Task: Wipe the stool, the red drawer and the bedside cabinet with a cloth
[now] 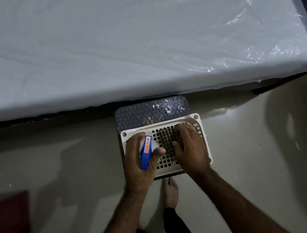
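Glossy pale floor [248, 143] carries the white lattice-topped stool [169, 123]. On it the right hand [189, 148] presses flat on a checked cloth [168, 139], while the left hand [137, 163] grips a blue spray bottle [145, 152]. Wiping looks barely begun. At 12 o'clock, a dark woven-textured top [139, 114], likely the cabinet, bears white scraps [168, 112]. The red drawer [7, 221] waits at 8 o'clock.

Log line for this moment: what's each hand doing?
left hand: holds spray bottle | right hand: presses cloth on stool | red drawer: on floor, untouched
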### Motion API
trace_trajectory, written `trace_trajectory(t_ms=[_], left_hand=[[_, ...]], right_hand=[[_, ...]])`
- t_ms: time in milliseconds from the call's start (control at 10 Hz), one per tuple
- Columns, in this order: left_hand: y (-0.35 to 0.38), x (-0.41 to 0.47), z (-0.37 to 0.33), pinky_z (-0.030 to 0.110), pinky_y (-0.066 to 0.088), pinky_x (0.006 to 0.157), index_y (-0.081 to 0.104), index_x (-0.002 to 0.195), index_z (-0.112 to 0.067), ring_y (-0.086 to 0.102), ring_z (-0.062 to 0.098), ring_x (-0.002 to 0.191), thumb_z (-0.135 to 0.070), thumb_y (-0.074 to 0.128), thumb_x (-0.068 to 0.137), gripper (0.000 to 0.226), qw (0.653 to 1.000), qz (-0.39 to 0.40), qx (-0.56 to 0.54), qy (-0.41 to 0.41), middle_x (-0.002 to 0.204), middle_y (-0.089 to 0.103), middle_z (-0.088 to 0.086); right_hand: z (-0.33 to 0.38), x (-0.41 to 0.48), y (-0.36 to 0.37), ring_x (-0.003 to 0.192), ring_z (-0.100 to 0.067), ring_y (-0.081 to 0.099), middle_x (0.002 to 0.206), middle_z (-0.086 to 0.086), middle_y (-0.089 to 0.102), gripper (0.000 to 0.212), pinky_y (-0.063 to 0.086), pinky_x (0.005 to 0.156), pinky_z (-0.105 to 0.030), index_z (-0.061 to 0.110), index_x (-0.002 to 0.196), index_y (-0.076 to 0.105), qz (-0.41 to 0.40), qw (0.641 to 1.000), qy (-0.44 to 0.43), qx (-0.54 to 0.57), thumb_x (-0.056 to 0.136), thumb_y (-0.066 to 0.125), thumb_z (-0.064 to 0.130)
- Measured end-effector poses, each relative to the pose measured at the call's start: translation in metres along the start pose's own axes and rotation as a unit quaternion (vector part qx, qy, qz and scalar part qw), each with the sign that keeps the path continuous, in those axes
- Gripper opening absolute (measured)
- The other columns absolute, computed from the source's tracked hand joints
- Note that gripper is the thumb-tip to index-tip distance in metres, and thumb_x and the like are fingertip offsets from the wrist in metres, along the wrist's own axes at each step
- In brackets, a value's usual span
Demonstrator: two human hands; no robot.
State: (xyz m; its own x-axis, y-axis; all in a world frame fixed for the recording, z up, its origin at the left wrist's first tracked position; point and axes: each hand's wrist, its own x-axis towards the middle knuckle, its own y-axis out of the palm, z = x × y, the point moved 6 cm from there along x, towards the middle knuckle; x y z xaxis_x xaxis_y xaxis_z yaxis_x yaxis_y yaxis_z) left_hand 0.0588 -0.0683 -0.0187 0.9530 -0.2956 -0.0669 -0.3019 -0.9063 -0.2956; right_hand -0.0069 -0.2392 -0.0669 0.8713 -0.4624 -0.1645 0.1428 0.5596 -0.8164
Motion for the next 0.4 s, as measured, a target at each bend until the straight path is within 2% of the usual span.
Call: trace_trajectory(t_ms=[100, 200, 300, 400], left_hand=[[-0.002, -0.004, 0.006, 0.033, 0.054, 0.096, 0.054, 0.128, -0.008, 0.062, 0.021, 0.113, -0.066, 0.070, 0.081, 0.076, 1.000, 0.017, 0.008, -0.011, 0.121, 0.061, 0.000], [-0.007, -0.009, 0.013, 0.027, 0.047, 0.106, 0.043, 0.145, -0.015, 0.050, 0.014, 0.133, -0.068, 0.076, 0.073, 0.095, 0.997, 0.055, 0.029, -0.045, 0.143, 0.050, -0.007], [-0.012, -0.008, 0.017, 0.017, 0.041, 0.108, 0.036, 0.152, -0.018, 0.042, 0.007, 0.139, -0.057, 0.085, 0.068, 0.105, 0.995, 0.074, 0.044, -0.050, 0.151, 0.042, -0.011], [-0.021, -0.009, 0.024, 0.019, 0.034, 0.114, 0.027, 0.158, -0.022, 0.031, 0.003, 0.145, -0.036, 0.093, 0.067, 0.113, 0.988, 0.118, 0.100, -0.027, 0.158, 0.031, -0.014]], right_hand=[[0.000, 0.001, -0.002, 0.139, -0.029, 0.050, 0.146, -0.009, 0.059, 0.055, 0.049, 0.110, -0.053, 0.012, 0.141, 0.056, 0.001, 1.000, 0.011, -0.001, 0.090, 0.074, 0.014], [0.007, 0.005, -0.009, 0.140, -0.030, 0.050, 0.146, -0.011, 0.059, 0.054, 0.050, 0.110, -0.055, 0.012, 0.143, 0.055, -0.010, 1.000, 0.010, -0.008, 0.092, 0.074, 0.016], [0.014, 0.007, -0.014, 0.141, -0.031, 0.049, 0.147, -0.011, 0.058, 0.054, 0.049, 0.110, -0.056, 0.013, 0.143, 0.055, -0.013, 1.000, 0.008, -0.007, 0.093, 0.074, 0.019], [0.026, 0.010, -0.023, 0.140, -0.032, 0.050, 0.146, -0.011, 0.058, 0.052, 0.048, 0.110, -0.056, 0.014, 0.144, 0.054, -0.037, 0.999, -0.004, -0.001, 0.096, 0.070, 0.023]])
